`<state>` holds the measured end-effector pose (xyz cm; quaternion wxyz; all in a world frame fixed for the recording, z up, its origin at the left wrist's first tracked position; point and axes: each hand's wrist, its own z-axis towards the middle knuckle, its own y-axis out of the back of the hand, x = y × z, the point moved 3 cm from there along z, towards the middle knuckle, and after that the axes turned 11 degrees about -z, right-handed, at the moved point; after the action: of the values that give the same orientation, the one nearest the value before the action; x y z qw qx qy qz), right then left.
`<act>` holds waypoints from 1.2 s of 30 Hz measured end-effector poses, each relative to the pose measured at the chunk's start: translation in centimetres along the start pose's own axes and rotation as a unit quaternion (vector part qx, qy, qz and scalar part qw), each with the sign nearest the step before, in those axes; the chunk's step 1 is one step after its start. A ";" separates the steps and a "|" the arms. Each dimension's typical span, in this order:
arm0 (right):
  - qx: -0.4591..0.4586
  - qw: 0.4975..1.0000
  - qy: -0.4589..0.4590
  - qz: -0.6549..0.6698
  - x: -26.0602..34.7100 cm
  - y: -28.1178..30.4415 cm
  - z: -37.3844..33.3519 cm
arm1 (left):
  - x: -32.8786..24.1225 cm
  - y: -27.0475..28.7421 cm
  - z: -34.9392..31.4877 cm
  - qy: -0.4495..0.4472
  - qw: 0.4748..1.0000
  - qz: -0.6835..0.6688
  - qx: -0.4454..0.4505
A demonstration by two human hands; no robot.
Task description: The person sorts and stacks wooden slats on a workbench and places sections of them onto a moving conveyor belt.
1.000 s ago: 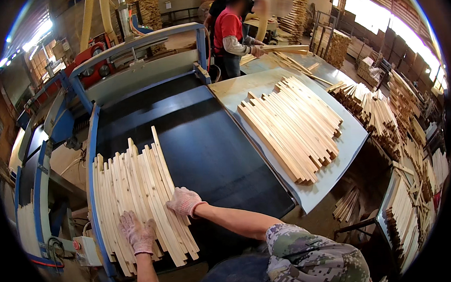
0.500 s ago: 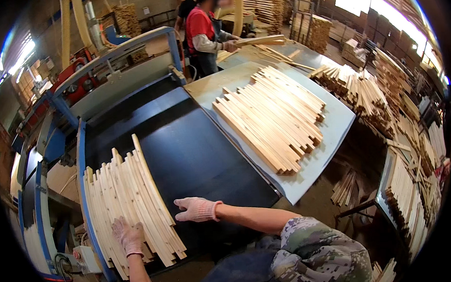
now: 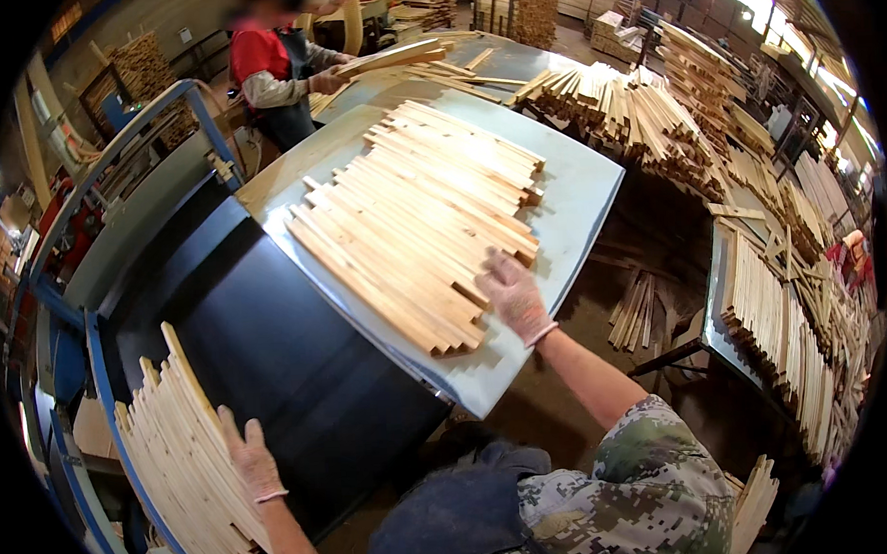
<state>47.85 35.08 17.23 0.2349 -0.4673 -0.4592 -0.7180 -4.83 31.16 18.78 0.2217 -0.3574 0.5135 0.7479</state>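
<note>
My left hand [image 3: 251, 458], in a pale knit glove, lies along the right edge of a row of wooden strips [image 3: 176, 452] on the black belt [image 3: 291, 390]. Its fingers are stretched out and hold nothing. My right hand [image 3: 515, 296], gloved the same way, reaches over to the near right ends of a second batch of wooden strips [image 3: 412, 219]. The fingers are extended and rest at the strip ends without closing round any. These strips lie side by side, with uneven ends, on a pale blue-grey tabletop [image 3: 577, 189].
A blue metal frame [image 3: 71, 227] spans the belt's far left. Beyond the table, a person in a red top [image 3: 265, 63] holds wooden boards [image 3: 392, 56]. Piled strips [image 3: 643, 114] stand at the far right; another stack [image 3: 772, 309] sits on a side table. Loose strips [image 3: 633, 309] lie on the floor.
The view has swung right. My right hand has moved from above the belt to the strips on the tabletop. My left hand has shifted from on top of the belt's strips to their right edge.
</note>
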 end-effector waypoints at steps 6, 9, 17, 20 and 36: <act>-0.077 0.969 -0.035 -0.231 -8.1 6.4 12.0 | -5.0 -15.7 0.0 -0.046 0.982 -0.154 0.098; -0.077 0.966 -0.083 -0.234 -11.9 7.5 18.0 | -7.0 -20.9 -0.8 -0.041 0.987 -0.123 0.096; -0.100 0.985 -0.054 -0.133 -19.4 7.4 25.0 | -9.9 -25.0 -0.3 0.031 0.985 -0.095 0.139; -0.121 0.977 0.005 -0.178 -18.7 6.8 24.9 | -9.9 -25.7 0.5 0.020 0.989 -0.077 0.121; 0.061 0.862 -0.056 -0.499 -1.6 -7.3 26.1 | -8.3 -22.2 1.5 -0.113 0.992 -0.031 0.052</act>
<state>54.87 61.26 16.35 -0.1533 -0.1999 -0.6866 -0.6820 15.61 41.14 11.89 0.3200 -0.2744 0.5123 0.7483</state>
